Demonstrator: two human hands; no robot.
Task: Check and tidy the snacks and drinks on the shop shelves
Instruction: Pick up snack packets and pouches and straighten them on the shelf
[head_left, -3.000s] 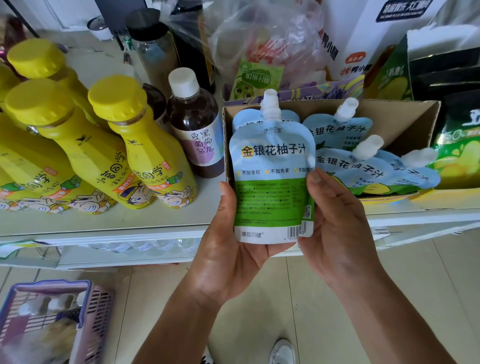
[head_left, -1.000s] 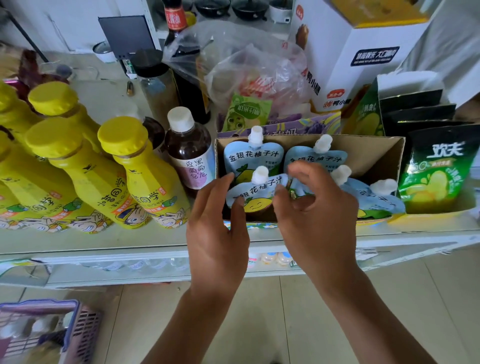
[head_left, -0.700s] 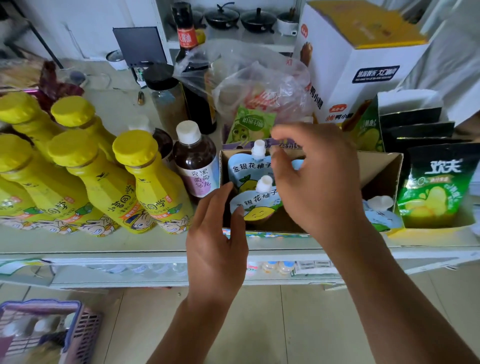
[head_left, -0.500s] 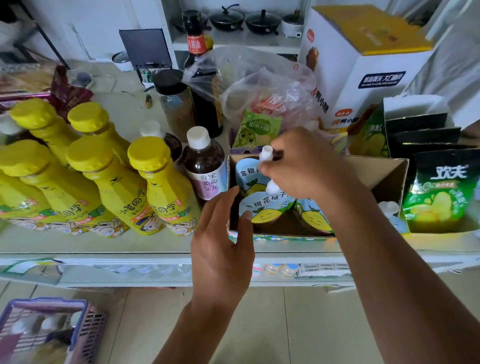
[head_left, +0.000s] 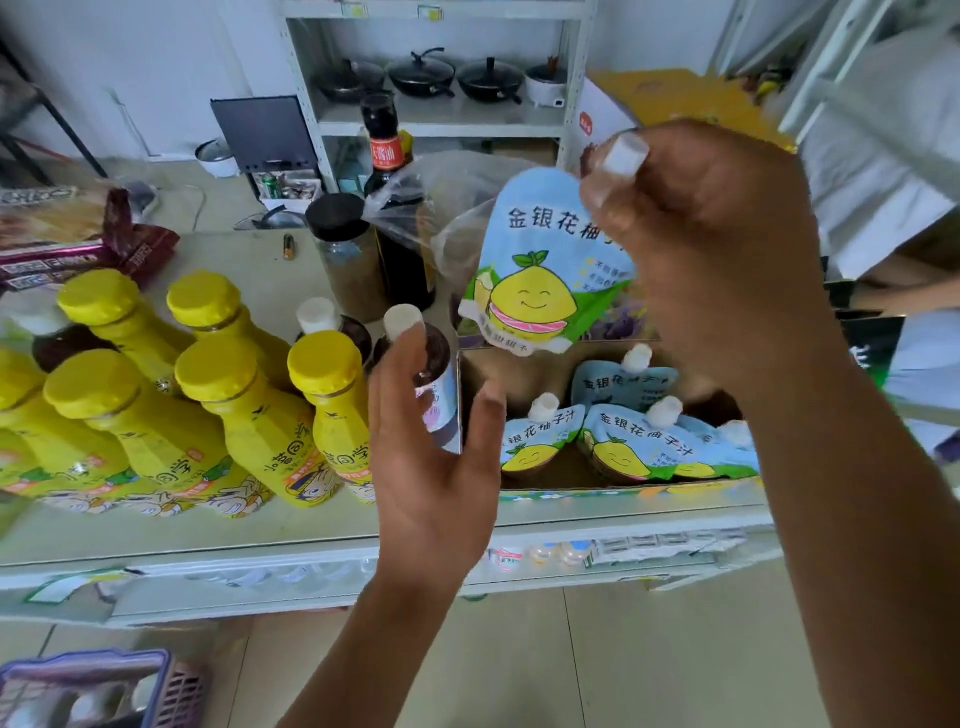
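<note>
A person's right hand (head_left: 727, 260) holds a juice pouch (head_left: 535, 291) in the upper middle of the frame, above an open cardboard box (head_left: 623, 491) on a shop shelf (head_left: 260, 540). The fingers are curled round the pouch's neck, just below its white cap (head_left: 626, 153), and the pouch hangs free beneath them, printed face to the camera, touching nothing else.

The left hand (head_left: 431, 457) is at centre frame, palm turned inward, with fingers and thumb straight and spread, and it holds nothing. It is close to the box's left corner and in front of a dark bottle (head_left: 434, 353); whether it touches either cannot be told.

More pouches (head_left: 634, 441) of the same kind lean in the box at centre right. Yellow bottles (head_left: 249, 426) stand massed at left.

The pouch looks like soft film filled with liquid: light enough for one hand, limp, likely smooth to the touch, and apt to swing from the neck. The stiff spout and cap are probably the surest place to hold it, since squeezing the body would only bulge it. To turn it and read the back, the free hand would best cup the bottom edge. Set back in the box, it would likely slump unless leaned against its neighbours.
</note>
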